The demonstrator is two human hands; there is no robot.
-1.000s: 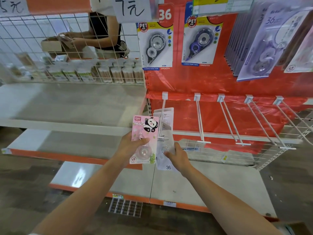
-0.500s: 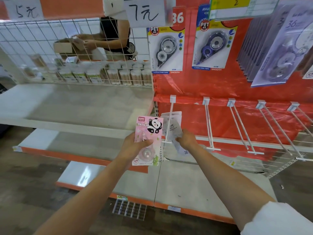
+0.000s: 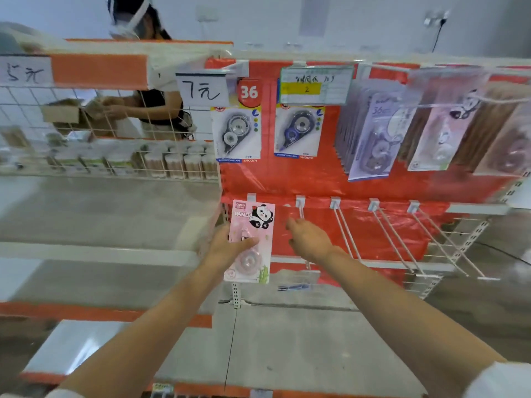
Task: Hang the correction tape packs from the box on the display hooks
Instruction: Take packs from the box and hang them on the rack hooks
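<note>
One view only, head cam, wide-angle w/ edges bowed. Worn at head height, faces fwd and slightly down at the red display panel [image 3: 373,179], close in. Both forearms enter from the bottom corners; left hand [image 3: 227,248] and right hand [image 3: 310,239] sit near frame centre. The wire shelf [image 3: 86,168] fills the left side, blurred.

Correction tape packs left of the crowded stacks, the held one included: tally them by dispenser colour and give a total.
Grey dispenser pack: 1
Blue dispenser pack: 1
Pink panda pack, held in the left hand: 1
Total: 3
</note>
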